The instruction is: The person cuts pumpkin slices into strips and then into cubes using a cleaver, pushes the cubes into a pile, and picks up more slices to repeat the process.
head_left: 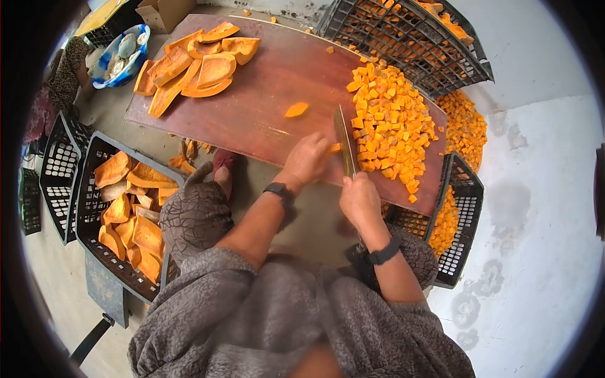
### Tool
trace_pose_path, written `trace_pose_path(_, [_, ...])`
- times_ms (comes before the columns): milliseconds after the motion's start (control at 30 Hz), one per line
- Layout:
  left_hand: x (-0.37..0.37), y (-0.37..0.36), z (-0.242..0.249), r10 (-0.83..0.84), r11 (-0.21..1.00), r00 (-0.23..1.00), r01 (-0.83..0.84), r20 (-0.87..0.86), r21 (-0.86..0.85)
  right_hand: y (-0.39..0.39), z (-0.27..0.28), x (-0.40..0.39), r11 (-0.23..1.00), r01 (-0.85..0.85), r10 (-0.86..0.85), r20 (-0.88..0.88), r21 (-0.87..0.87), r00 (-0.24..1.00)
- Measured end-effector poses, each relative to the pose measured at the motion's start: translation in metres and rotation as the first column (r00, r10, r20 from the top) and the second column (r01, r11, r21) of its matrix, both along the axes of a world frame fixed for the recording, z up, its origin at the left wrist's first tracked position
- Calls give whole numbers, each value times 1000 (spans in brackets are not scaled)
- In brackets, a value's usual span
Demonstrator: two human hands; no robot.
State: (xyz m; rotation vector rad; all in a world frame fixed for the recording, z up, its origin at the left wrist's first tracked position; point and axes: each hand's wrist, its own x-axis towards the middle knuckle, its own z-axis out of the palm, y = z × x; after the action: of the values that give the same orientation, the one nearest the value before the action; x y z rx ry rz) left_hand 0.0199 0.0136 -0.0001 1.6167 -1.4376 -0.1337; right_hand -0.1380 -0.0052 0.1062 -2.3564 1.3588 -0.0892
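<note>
1. Head view, right hand [360, 198]: closed round the handle of the knife [343, 135], at its near end. Knife's long axis ran away from the wearer, far tip leaning a bit left.
2. Left hand [309, 157]: left of the knife, fingers partly curled, blurred. Fingertips near the small orange piece [336, 148]; couldn't tell if they had hold of it.
3. Key relation: small orange piece sat on the table [265, 94] just left of the knife, between it and the left hand. Touching the blade or not, couldn't tell. Blade was nearer to it than the right hand itself.
4. Loose slice [296, 110]: farther left of the knife, beyond the left hand, long axis roughly crosswise to the blade. Left hand nearer.
5. Diced pile [391, 123] lay right of the knife; slabs [214, 69] far left of it.
</note>
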Motion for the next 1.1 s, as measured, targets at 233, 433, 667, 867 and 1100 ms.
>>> trace_pose_path(233, [4,1,2,-16,1000,999,16,34,-1,-47,-34,26,987,-14,30,100,-159,994])
trace_pose_path(433, [1,2,4,-3,999,1000,2,-13,-33,-52,-21,8,991,123,-129,117,58,985])
trace_pose_path(667, [-1,1,-3,5,1000,999,-5,-41,1,2,6,-11,998,45,-49,91,41,995])
trace_pose_path(867, [-1,2,3,4,1000,999,-3,-47,18,-2,-6,-20,975,87,-112,117,204,987])
trace_pose_path(1100, [0,1,8,-26,998,998,30,-61,61,-30,-30,4,973,75,-97,90,218,991])
